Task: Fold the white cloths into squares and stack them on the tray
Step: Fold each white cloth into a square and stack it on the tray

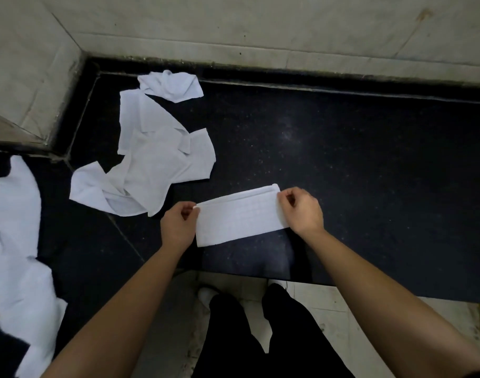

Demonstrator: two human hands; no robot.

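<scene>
A white cloth (238, 216), folded into a long rectangle, lies on the black countertop (369, 173) near its front edge. My left hand (178, 225) pinches the cloth's left end and my right hand (301, 211) pinches its right end. A heap of loose white cloths (157, 159) lies to the upper left of it, with one crumpled cloth (170, 85) by the back wall. More white cloths (17, 255) are spread along the left edge of the view. No tray is in view.
Tiled walls (260, 28) close the counter at the back and left corner. The counter's front edge runs just below my hands. Below it are the floor and my legs in black trousers (249, 331). The right half of the counter is bare dark stone.
</scene>
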